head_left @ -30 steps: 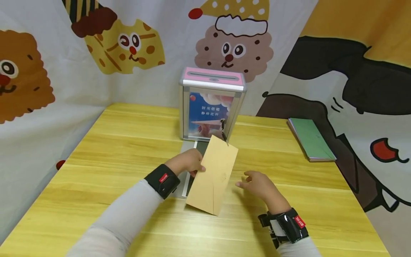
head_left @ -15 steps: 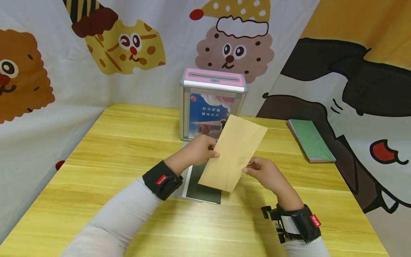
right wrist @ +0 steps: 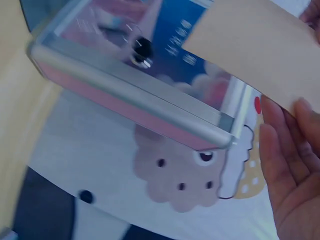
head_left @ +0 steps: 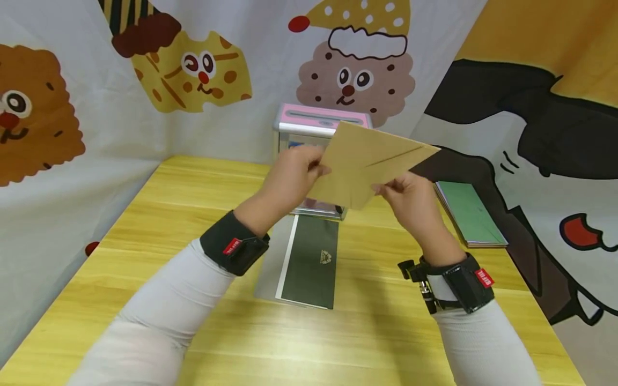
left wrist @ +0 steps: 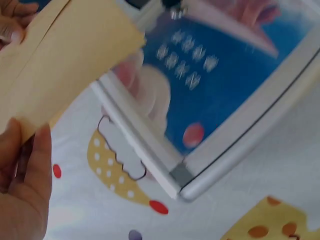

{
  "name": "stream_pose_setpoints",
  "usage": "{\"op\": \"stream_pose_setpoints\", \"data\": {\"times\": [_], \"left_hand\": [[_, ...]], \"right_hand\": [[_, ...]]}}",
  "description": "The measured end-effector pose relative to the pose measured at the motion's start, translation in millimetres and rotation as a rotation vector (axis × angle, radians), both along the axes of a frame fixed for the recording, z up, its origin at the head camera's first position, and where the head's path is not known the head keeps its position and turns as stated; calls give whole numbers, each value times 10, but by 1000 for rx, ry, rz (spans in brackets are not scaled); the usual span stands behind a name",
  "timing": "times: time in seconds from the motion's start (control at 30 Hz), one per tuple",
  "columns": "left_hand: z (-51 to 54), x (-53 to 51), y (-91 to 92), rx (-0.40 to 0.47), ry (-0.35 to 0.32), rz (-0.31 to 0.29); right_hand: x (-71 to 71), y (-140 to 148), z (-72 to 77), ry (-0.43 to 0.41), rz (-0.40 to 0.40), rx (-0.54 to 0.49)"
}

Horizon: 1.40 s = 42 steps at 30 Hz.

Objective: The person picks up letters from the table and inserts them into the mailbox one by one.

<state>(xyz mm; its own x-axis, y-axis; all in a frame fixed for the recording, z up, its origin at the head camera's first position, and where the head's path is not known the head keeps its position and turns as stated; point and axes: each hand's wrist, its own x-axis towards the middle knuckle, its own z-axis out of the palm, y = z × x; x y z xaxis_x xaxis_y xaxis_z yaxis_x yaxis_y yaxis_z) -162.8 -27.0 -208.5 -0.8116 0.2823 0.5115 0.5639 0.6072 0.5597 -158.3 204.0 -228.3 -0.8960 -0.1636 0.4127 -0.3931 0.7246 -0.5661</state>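
Vs. half a sec ago, we've got the tan env. [head_left: 372,155] higher & turned more sideways: it was overlapping the dk green folder [head_left: 311,262], now it's up before the box [head_left: 301,128], hiding much of its front & a corner of the pink top. L hand [head_left: 294,177] pinches the env.'s L edge btwn thumb & fingers; R hand [head_left: 415,206], off it a sec ago, now pinches the lower R edge likewise. W/ the env. up, we see the whole folder flat on the table [head_left: 145,246], emblem incl., a grey sheet [head_left: 271,268] showing along its L side. Box stands upright at the back, unmoved, slot [head_left: 314,116] on top; L wrist view gives us its blue poster [left wrist: 225,95] w/ white chars. Green-topped stack [head_left: 470,212] lies at the table's R rear edge, same as before. Table's yellow wood-grain. Behind it we have white cloth [head_left: 267,53] w/ cartoon cheese [head_left: 193,86] & spotted cookie [head_left: 314,78]; at R the print goes orange, black & brown. Both wrists wear black bands [head_left: 232,244] w/ red tags, over pale sleeves [head_left: 154,316].
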Motion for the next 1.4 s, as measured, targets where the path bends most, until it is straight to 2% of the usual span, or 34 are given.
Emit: {"op": "stream_pose_setpoints", "data": {"times": [0.1, 0.23, 0.37, 0.5, 0.7, 0.87, 1.13, 1.2, 1.33, 1.4], "left_hand": [[153, -51, -24, 8, 128, 29], [312, -132, -45, 49, 237, 58], [400, -247, -69, 93, 327, 67], [440, -426, -100, 93, 398, 87], [456, -677, -162, 65, 447, 132], [460, -785, -195, 70, 406, 163], [420, -863, -213, 72, 347, 188], [405, -890, -213, 69, 309, 199], [360, -953, -218, 48, 192, 213], [333, -977, -225, 35, 141, 215]], "right_hand": [[-95, -64, 184, 169, 7, 29], [-229, -132, 384, 309, -1, 35], [-406, -215, 520, 382, -4, -4], [-615, -307, 606, 431, -1, -31], [-882, -420, 696, 408, -17, -27], [-1008, -466, 731, 349, -28, 3], [-1110, -488, 711, 279, -5, 5], [-1137, -494, 695, 245, -5, 10], [-1197, -498, 623, 189, -1, 22], [-1219, -490, 570, 188, -2, 45]]}}
